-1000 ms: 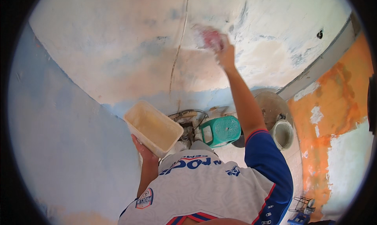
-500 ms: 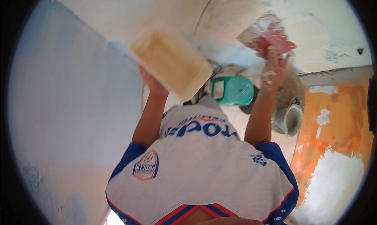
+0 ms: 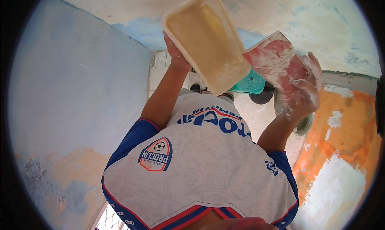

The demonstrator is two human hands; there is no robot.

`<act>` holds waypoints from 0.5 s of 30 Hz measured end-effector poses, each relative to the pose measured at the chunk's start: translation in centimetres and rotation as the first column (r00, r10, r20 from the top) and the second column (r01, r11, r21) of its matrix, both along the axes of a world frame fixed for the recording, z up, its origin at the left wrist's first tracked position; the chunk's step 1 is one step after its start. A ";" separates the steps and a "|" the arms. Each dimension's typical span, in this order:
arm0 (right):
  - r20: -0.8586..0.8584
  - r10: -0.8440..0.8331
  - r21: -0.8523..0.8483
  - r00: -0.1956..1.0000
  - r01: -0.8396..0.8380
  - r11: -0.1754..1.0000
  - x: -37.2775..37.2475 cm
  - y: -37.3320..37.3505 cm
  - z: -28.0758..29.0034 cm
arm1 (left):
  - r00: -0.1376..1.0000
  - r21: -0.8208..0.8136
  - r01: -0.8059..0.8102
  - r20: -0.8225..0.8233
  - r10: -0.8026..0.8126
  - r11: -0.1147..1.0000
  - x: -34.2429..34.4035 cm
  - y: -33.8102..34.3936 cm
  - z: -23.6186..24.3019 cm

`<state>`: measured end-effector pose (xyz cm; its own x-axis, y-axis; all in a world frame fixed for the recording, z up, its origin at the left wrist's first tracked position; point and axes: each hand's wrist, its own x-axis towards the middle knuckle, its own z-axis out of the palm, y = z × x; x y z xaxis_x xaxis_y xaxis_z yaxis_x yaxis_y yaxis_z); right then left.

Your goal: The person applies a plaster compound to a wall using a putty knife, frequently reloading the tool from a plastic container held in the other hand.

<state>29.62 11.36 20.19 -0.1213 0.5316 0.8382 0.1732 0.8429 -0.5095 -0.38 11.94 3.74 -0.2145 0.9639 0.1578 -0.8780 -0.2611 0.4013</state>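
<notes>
Rectangular cream plastic tub (image 3: 202, 45): long axis slanting far-left to near-right; left hand (image 3: 176, 51) clasping left side. Red putty spreader (image 3: 276, 57), white-smeared: right of tub, corner at rim, contact uncertain; right hand (image 3: 305, 91) gripping it.

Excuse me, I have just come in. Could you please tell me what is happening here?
A person in a white shirt with blue sleeves is handling two things. The left hand holds an open rectangular tub from its left side. The right hand grips a red scraper smeared with pale material. One scraper corner is at the tub's right rim; I cannot tell if they touch. A green stool shows partly behind the tub.
</notes>
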 end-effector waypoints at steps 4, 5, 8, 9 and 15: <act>0.182 0.120 -0.108 0.976 -0.101 0.989 1.9 -0.5 0.3 | 0.993 -0.115 0.021 -0.115 -0.035 0.993 3.8 -0.7 0.7; 0.222 0.155 -0.129 0.963 -0.129 0.983 2.3 -0.3 0.2 | 0.978 -0.141 -0.017 -0.210 -0.013 0.990 5.0 -0.9 1.2; 0.227 0.228 -0.155 0.947 -0.196 0.968 4.3 0.5 -1.0 | 0.934 -0.194 -0.088 -0.357 0.013 0.977 8.9 -1.0 2.0; 0.234 0.246 -0.199 0.941 -0.201 0.959 5.2 0.9 -1.2 | 0.947 -0.202 -0.069 -0.321 0.000 0.977 10.2 -0.6 1.9; 0.497 0.151 -0.088 0.855 -0.123 0.988 12.5 3.0 0.5 | 0.998 -0.198 -0.065 -0.039 0.059 0.978 18.1 0.8 0.5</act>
